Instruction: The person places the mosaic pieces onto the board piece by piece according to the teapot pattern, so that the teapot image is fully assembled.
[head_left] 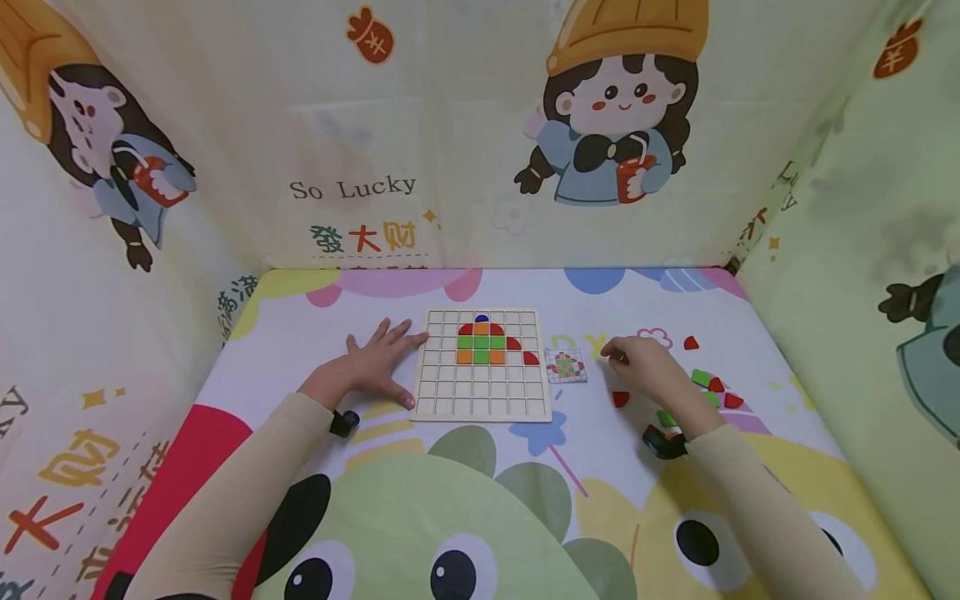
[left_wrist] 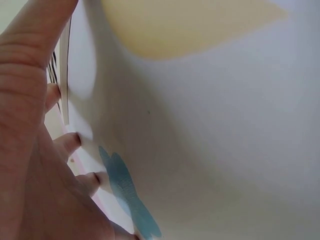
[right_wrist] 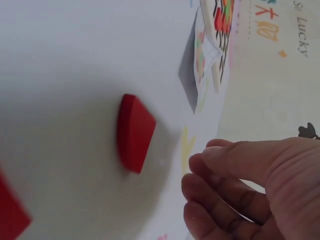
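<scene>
My left hand lies with fingers spread at the left edge of a wooden grid board, thumb and a fingertip touching its rim. The left wrist view shows the thumb along the board's side. On the board, red, green, orange and blue blocks form a cluster, with a separate red quarter-round block at the right. My right hand hovers right of a small pattern card, fingers loosely curled, thumb near the index finger, no block visible between them. A red quarter-round block lies close by.
Several loose red and green blocks lie on the right of the table, under and beyond my right forearm. Another red block sits farther back. A cartoon-print cloth covers the table, and printed curtains stand around it.
</scene>
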